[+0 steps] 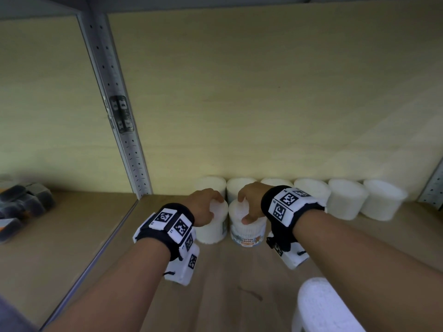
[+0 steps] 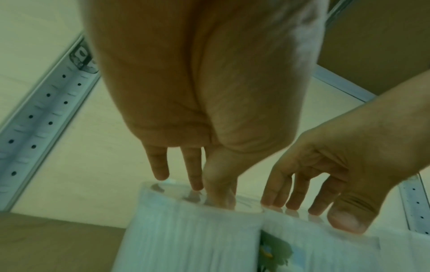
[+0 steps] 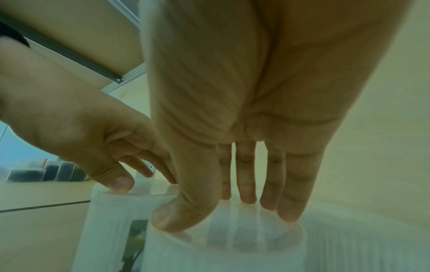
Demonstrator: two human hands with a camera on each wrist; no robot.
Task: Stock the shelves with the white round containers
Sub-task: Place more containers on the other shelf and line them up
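Note:
Two white round containers stand side by side on the wooden shelf point(image 1: 230, 279), in front of a back row. My left hand point(image 1: 215, 207) grips the left container point(image 1: 212, 230) by its lid from above, fingers on the far rim and thumb on the near rim. My right hand point(image 1: 244, 210) holds the right container point(image 1: 248, 232), labelled cotton buds, the same way. In the left wrist view my left hand point(image 2: 193, 187) touches the clear lid of its container point(image 2: 186, 231). In the right wrist view my right hand point(image 3: 221, 211) spans the lid of its container point(image 3: 232, 255).
Several white containers point(image 1: 346, 198) line the back wall of the shelf. Another white container point(image 1: 321, 307) lies near the front right edge. A perforated metal upright point(image 1: 119, 121) divides this bay from the left one, where dark packets point(image 1: 21, 207) sit.

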